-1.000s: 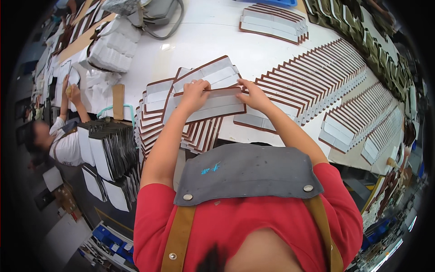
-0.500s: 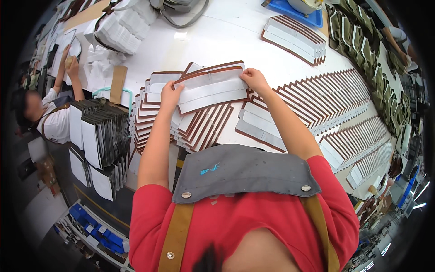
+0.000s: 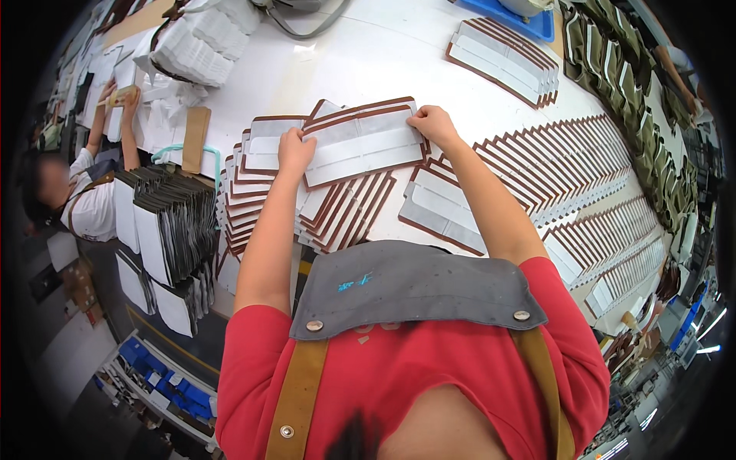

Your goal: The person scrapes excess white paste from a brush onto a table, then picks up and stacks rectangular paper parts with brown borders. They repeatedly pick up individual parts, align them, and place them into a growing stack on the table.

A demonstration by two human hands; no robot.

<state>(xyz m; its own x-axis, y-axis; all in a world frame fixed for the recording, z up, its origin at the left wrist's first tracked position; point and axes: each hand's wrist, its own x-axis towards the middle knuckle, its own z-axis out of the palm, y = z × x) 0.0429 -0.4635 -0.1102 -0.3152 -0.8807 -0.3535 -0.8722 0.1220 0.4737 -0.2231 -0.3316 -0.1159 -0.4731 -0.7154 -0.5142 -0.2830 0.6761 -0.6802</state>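
A white panel with brown edging is stretched between my two hands above a pile of similar pieces. My left hand is closed at its left end, thumb over the front. At the upper right corner my right hand pinches it. Below and to the left lie fanned white panels with brown borders, partly covered by the held one. Another brown-edged panel lies flat by my right forearm, at the near end of a long overlapping row.
A smaller stack of panels lies at the back right, near a blue tray. Olive green pieces line the right side. Dark-and-white stacked pieces stand at left, near a co-worker. A grey bag sits at the back.
The held panel has tilted a little and sits slightly lower at its left end. Both my hands keep hold of it, with only small shifts. The co-worker's hands have moved slightly.
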